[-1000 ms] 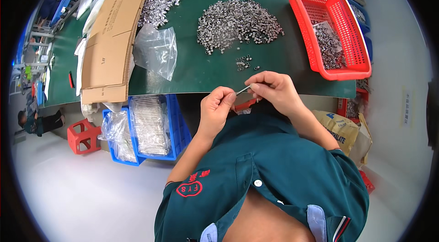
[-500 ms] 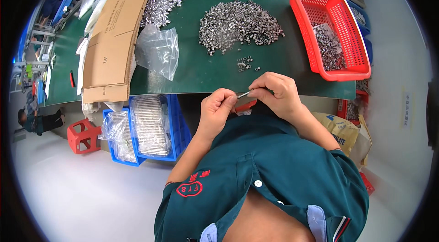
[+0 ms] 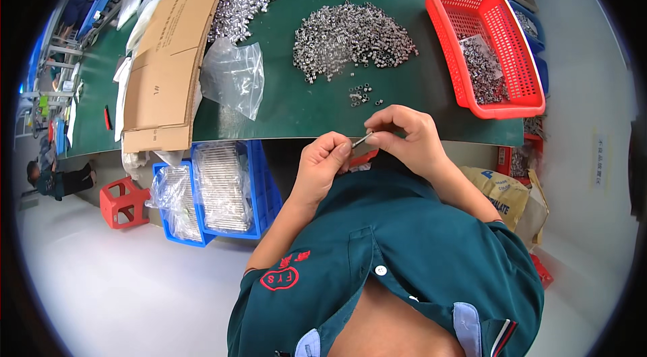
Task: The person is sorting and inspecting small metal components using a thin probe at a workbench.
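The left hand and the right hand met just below the near edge of the green table, fingertips almost touching. Between them sat a thin metal pin — the left thumb and forefinger were pinched on its lower end, the right fingers closed together around its upper end. Whether a small part sat on the pin under the right fingers could not be told.

Just beyond the right fingertips lay a few loose metal rings, and further out from them a large heap of metal pieces. Off past the right hand's knuckles stood a red basket — well apart from it. Out from the left fingers lay a clear plastic bag beside flattened cardboard; below that hand, a blue bin.
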Tool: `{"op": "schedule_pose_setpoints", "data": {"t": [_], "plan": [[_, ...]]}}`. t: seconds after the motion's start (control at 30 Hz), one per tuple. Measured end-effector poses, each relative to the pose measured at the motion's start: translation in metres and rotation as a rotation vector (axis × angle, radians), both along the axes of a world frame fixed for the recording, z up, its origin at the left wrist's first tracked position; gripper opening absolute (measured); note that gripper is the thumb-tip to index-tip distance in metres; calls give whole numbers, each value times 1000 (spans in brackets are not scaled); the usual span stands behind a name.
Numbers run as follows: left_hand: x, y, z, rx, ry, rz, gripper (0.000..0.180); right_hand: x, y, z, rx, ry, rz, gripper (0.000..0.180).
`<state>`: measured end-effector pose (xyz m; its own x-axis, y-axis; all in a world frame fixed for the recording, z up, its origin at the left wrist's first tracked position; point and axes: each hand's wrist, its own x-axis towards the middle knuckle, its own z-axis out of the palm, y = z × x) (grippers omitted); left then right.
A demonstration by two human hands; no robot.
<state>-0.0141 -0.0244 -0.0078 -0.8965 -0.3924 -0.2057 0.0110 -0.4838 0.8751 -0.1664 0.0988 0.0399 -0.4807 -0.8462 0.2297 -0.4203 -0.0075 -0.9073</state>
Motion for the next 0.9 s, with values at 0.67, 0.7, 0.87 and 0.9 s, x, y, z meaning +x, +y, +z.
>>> {"op": "schedule_pose_setpoints", "data": {"t": [0.67, 0.7, 0.87, 0.9], "plan": [[-1, -1, -3, 156, -11, 12, 18, -10, 8, -15, 147, 26, -112, 16], [0, -3, -4, 130, -27, 27, 18, -19, 9, -17, 127, 89, -173, 17], [-1, -3, -5, 100, -52, 49, 18, -40, -1, -32, 147, 357, -181, 17], [-2, -2, -5, 96, -57, 50, 17, -41, -4, -34, 118, 459, -153, 17]]}}
